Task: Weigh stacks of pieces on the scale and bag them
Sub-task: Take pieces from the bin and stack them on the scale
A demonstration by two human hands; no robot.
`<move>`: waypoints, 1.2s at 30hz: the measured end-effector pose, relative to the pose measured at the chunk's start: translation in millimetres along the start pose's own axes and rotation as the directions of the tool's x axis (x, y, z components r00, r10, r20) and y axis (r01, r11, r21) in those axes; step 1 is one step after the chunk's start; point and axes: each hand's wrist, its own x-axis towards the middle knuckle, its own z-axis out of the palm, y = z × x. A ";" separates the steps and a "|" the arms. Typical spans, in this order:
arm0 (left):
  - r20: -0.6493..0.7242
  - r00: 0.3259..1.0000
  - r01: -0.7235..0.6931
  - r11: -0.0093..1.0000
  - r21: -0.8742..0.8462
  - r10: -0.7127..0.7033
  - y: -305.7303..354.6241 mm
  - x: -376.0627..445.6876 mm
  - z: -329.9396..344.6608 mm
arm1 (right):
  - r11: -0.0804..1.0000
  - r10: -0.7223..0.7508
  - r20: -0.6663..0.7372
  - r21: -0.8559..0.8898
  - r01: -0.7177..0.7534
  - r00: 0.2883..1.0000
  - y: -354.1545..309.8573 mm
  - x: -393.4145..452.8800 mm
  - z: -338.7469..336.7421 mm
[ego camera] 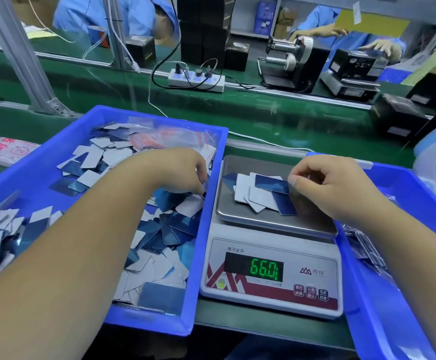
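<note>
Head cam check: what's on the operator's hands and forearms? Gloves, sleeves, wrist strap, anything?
Nothing visible. The left hand and right hand are both bare: no gloves, finger cots, rings, watch or wrist strap. Both forearms are uncovered right to the bottom edge of the frame, so no sleeve or cuff shows. No cables or markings on either arm.

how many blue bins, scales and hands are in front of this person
blue bins: 2 (left bin, right bin)
scale: 1
hands: 2 (left hand, right hand)
total: 5
</note>
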 end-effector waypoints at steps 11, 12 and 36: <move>-0.359 0.815 -0.580 0.632 -0.514 0.456 39.1 -20.9 5.0 | 0.999 -0.046 -0.089 0.014 0.047 0.995 5.9 1.4 -6.5; -0.332 0.807 -0.591 0.675 -0.443 0.489 43.4 -19.4 10.0 | 0.999 -0.048 -0.089 0.007 0.049 0.995 6.5 1.4 -6.3; 0.212 0.976 -0.097 0.969 0.229 0.048 3.9 -4.8 5.1 | 1.000 -0.004 -0.007 0.005 0.004 1.000 3.5 0.3 -3.5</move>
